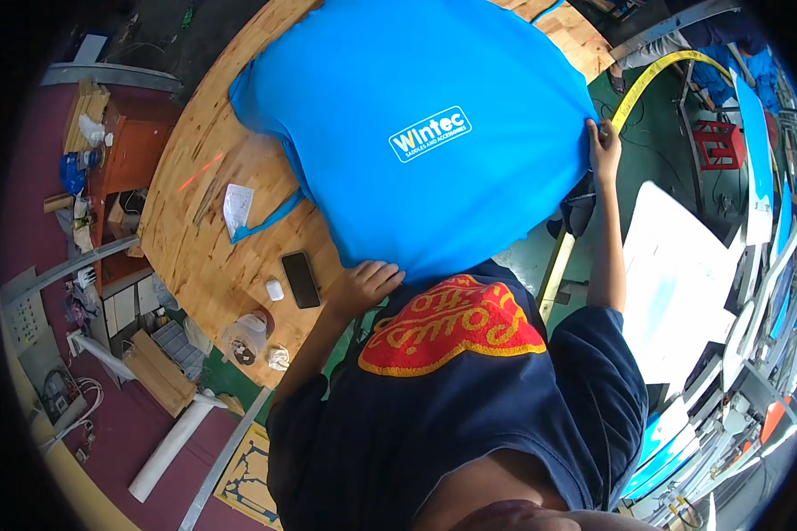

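Note:
A large bright blue fabric cover with a small printed label patch spreads over the wooden table and hangs past its near edge. My left hand is closed on the near edge of the cover, fingers lying over the cloth and thumb hidden. On the right, my right hand pinches the cover's right edge. The cloth looks fairly smooth between the two hands, with soft folds toward the near edge. A thin blue strap trails from the cover's left side onto the table. What lies under the cloth is hidden.
On the wooden table lie a paper slip, a dark phone, a small white case and a clear plastic cup. A yellow curved band and a white board stand right. Shelving stands left.

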Tool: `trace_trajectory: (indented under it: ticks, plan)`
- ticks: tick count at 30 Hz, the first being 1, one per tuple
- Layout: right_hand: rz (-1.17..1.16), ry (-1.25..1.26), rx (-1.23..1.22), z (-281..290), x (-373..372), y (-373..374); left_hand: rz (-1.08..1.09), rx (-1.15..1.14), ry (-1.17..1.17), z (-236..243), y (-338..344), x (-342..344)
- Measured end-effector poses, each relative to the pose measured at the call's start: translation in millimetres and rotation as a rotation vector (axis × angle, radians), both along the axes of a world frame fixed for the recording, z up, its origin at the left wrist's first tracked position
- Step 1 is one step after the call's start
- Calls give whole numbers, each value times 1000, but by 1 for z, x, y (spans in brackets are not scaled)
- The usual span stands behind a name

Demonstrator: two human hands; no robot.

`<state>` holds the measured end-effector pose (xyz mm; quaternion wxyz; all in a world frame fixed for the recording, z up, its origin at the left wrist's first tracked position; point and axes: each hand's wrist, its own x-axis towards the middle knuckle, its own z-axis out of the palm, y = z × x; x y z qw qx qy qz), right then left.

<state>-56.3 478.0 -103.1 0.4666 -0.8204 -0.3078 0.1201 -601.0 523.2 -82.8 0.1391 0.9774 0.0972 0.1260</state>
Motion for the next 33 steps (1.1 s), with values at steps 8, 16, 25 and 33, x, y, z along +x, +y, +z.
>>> trace_trajectory:
  ticks: [8, 16, 25, 33]
  plan:
    - [-65, 16, 48, 1, -11, -5, -34, -8, -27, 25, 15, 19]
    - [321, -694, 197, 63, -92, 142, 581, -48, -203, 27, 133, 87]
    - [525, -704, -292, 6, -34, 254, 1099, -328, -249, -60, 345, -12]
    - [412, -776, -262, 22, -20, 160, 1045, -57, -296, -55, 362, -21]
